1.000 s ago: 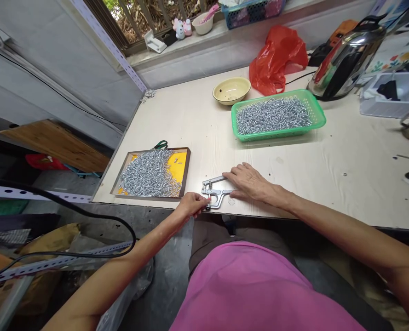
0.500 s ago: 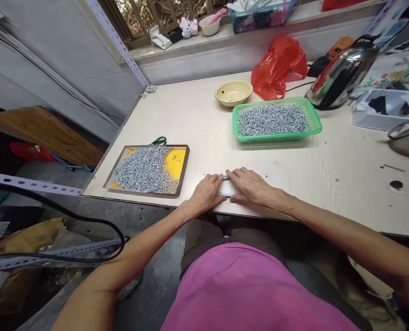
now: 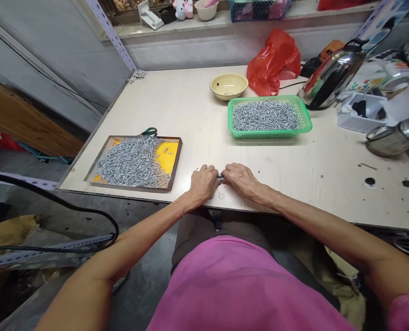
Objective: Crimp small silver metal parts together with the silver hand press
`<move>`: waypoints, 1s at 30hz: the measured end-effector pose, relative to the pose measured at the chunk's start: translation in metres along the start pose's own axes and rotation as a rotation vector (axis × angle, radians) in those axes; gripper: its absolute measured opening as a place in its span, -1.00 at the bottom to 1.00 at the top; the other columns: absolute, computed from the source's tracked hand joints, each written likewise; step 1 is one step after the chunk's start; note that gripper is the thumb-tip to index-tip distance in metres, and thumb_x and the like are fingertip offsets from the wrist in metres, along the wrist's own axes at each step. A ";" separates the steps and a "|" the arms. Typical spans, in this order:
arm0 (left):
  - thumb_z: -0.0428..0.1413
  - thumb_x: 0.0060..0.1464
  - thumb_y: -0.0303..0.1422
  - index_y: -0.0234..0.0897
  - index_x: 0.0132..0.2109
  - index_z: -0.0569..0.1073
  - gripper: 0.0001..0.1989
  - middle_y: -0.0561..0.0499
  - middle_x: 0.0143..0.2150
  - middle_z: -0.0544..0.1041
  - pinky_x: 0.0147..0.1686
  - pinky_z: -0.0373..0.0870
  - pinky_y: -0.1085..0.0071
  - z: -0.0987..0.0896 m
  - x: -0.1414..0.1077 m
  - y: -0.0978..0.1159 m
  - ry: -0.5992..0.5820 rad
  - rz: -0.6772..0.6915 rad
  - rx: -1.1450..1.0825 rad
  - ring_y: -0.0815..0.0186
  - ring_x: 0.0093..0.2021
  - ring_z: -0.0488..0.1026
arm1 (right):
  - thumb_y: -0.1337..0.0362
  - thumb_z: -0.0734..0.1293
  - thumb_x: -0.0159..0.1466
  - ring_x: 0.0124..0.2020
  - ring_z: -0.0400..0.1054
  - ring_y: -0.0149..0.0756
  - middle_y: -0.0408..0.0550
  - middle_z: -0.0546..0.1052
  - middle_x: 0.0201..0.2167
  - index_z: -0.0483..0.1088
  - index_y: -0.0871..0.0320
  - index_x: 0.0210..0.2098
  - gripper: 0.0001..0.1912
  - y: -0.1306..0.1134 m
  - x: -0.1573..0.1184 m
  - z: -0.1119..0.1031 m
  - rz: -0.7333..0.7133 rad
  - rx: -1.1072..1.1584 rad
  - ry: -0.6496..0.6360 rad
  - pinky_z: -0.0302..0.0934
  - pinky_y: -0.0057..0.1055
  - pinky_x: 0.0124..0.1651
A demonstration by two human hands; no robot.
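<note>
Near the front edge of the table, my left hand [image 3: 204, 185] and my right hand [image 3: 241, 180] face each other with curled fingers. Both grip a narrow grey metal strip [image 3: 220, 178], of which only a short middle piece shows between the fingertips. Its ends are hidden under my hands. Left of my left hand lies a shallow brown-rimmed tray [image 3: 177, 163] with a yellow bottom, heaped with small silvery metal pieces [image 3: 130, 161]. Beyond my right hand stands a green plastic basket [image 3: 306, 120], filled with similar metal pieces [image 3: 264, 116].
Green-handled scissors [image 3: 150, 132] lie behind the tray. A cream bowl [image 3: 229, 87], a red plastic bag [image 3: 273, 62] and a steel kettle [image 3: 335, 73] stand toward the back. A white box [image 3: 359, 120] and a metal pot [image 3: 394, 140] are at the right. A black cable [image 3: 69, 209] loops at the lower left.
Two separate metal strips, one behind the other, showed between my hands; now they appear as one narrow band. My fingers have curled in closer around it. The camera view has shifted slightly.
</note>
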State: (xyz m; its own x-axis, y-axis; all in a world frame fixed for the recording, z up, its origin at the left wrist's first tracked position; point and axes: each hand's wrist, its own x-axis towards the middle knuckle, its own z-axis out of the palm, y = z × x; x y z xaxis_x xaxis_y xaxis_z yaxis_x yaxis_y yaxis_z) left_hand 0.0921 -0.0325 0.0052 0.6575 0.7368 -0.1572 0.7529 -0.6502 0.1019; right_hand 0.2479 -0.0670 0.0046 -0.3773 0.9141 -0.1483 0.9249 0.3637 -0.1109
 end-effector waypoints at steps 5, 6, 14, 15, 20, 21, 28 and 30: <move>0.10 0.16 -0.24 -0.34 -0.03 0.42 -0.70 -0.19 -0.07 0.45 -0.15 0.35 0.23 0.001 -0.003 0.000 0.051 -0.058 -0.061 0.06 0.00 0.33 | 0.17 0.24 0.33 -0.12 0.28 -0.16 0.12 0.46 -0.15 0.42 0.24 -0.08 -0.70 0.016 0.002 -0.006 -0.051 0.078 0.038 0.10 -0.34 -0.12; 0.10 0.16 -0.26 -0.35 0.02 0.39 -0.66 -0.22 -0.02 0.44 -0.10 0.35 0.20 0.005 -0.005 0.002 0.083 -0.078 -0.078 0.04 0.04 0.33 | 0.16 0.24 0.33 -0.11 0.28 -0.17 0.12 0.45 -0.12 0.41 0.24 -0.05 -0.68 0.021 0.003 -0.008 -0.092 0.113 0.037 0.11 -0.35 -0.10; 0.01 0.23 -0.34 -0.34 0.17 0.29 -0.62 -0.22 0.26 0.29 0.26 0.05 0.02 0.053 -0.032 0.037 0.287 0.129 -0.224 0.03 0.33 0.09 | 0.30 0.13 0.35 -0.14 0.24 -0.13 0.13 0.47 -0.20 0.45 0.26 -0.12 -0.70 0.045 0.024 0.008 -0.025 0.063 0.143 0.07 -0.30 -0.14; 0.00 0.25 -0.31 -0.32 0.16 0.30 -0.63 -0.21 0.22 0.34 0.26 0.04 0.01 0.056 -0.034 0.039 0.292 0.143 -0.251 0.04 0.32 0.13 | 0.29 0.14 0.35 -0.15 0.24 -0.13 0.13 0.48 -0.22 0.46 0.25 -0.15 -0.71 0.048 0.028 0.010 -0.018 0.047 0.166 0.05 -0.29 -0.15; -0.01 0.25 -0.24 -0.34 0.11 0.35 -0.64 -0.22 0.14 0.40 0.29 -0.02 -0.02 0.055 -0.037 0.041 0.304 0.177 -0.336 0.06 0.30 0.15 | 0.27 0.18 0.33 -0.17 0.23 -0.10 0.11 0.51 -0.24 0.50 0.19 -0.23 -0.74 0.048 0.043 -0.001 0.029 -0.029 0.149 -0.02 -0.24 -0.19; -0.01 0.24 -0.24 -0.34 0.12 0.34 -0.62 -0.22 0.16 0.39 0.29 -0.03 -0.04 0.056 -0.037 0.041 0.308 0.183 -0.350 0.06 0.31 0.14 | 0.27 0.18 0.33 -0.17 0.22 -0.09 0.11 0.51 -0.23 0.50 0.17 -0.21 -0.74 0.042 0.044 -0.005 0.011 -0.045 0.127 -0.03 -0.24 -0.20; 0.00 0.22 -0.23 -0.37 -0.04 0.50 -0.67 -0.24 -0.06 0.52 0.09 0.28 0.04 0.067 -0.041 0.039 0.178 0.150 -0.408 -0.02 0.04 0.41 | 0.24 0.27 0.30 -0.09 0.17 -0.13 0.06 0.45 -0.16 0.52 0.09 -0.28 -0.83 -0.038 0.052 -0.012 -0.507 -0.057 0.004 -0.01 -0.28 -0.21; 0.00 0.22 -0.18 -0.39 -0.05 0.51 -0.62 -0.27 -0.04 0.52 0.10 0.28 0.07 0.071 -0.043 0.038 0.201 0.152 -0.389 -0.04 0.06 0.40 | 0.25 0.29 0.28 -0.11 0.18 -0.14 0.07 0.44 -0.21 0.50 0.12 -0.36 -0.83 -0.050 0.058 -0.009 -0.568 -0.104 0.000 0.00 -0.27 -0.21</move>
State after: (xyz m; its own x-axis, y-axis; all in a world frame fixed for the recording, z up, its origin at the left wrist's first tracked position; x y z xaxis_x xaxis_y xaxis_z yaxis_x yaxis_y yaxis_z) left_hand 0.0909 -0.1017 -0.0536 0.7248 0.6845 0.0779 0.5762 -0.6643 0.4762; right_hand 0.1802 -0.0307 0.0105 -0.8163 0.5700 -0.0934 0.5767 0.8134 -0.0763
